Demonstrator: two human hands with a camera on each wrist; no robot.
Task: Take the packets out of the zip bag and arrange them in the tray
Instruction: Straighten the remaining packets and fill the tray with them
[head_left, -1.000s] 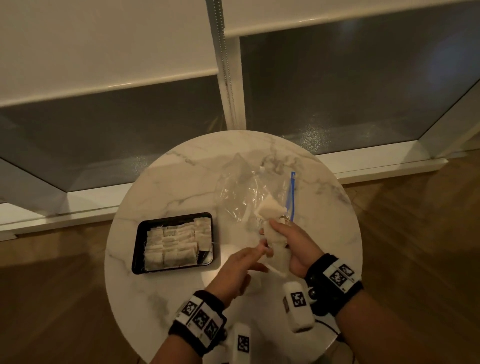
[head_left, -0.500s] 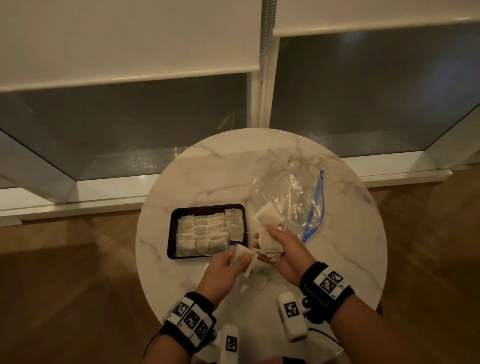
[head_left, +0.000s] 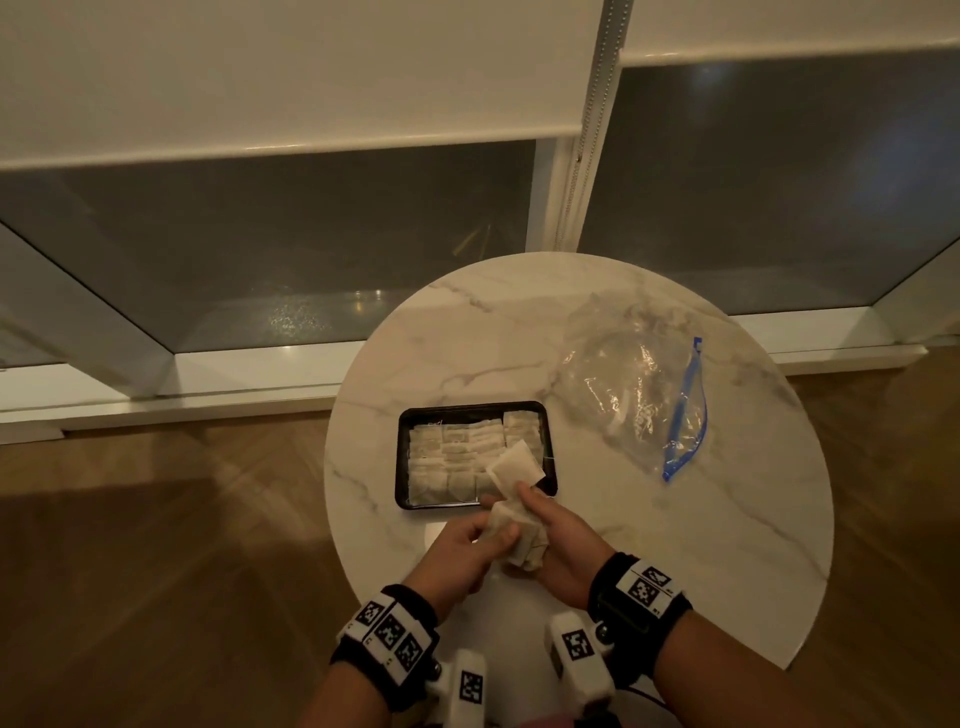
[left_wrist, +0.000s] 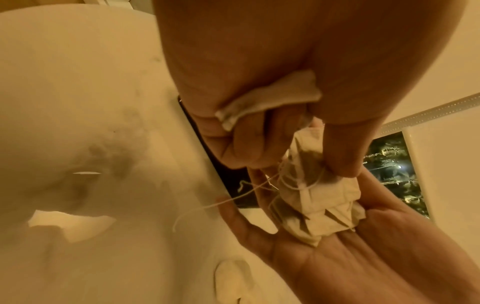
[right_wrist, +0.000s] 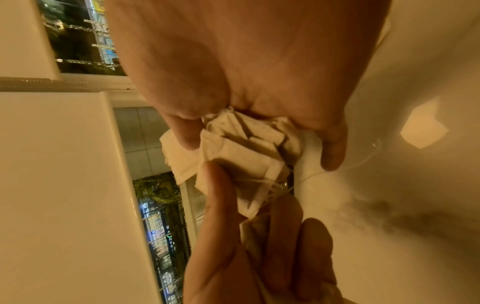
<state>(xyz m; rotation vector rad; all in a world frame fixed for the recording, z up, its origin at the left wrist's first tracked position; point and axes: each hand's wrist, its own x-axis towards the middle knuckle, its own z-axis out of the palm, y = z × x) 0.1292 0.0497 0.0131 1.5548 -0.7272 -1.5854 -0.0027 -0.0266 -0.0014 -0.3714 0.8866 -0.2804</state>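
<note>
We start at our left fingers (left_wrist: 340, 162), which pinch one packet at the top of a crumpled bunch of packets (left_wrist: 319, 207) lying in our right palm. A second packet (left_wrist: 270, 100) is tucked under the curled fingers of our left hand (head_left: 462, 551). The fingers of our right hand (head_left: 563, 545) curl loosely round the bunch from below; thin white strings trail from it. How many packets the bunch holds we cannot count, as they are folded into each other. One flat packet (head_left: 516, 464) sticks up out of the bunch, beyond our fingertips.

Just past the fingers, one black tray (head_left: 402, 457) sits on the round marble counter (head_left: 727, 545), its near right corner almost under our right thumb. Packets (head_left: 457, 457) fill it in close rows; the rows overlap too much for a sure count.

Farther out, beyond and to the right of our right hand, one clear zip bag (head_left: 634, 384) with a blue zip strip lies flat and crumpled on the counter, well apart from the tray.

Two small paper tags (left_wrist: 70, 224) lie on the counter near our left wrist.
</note>
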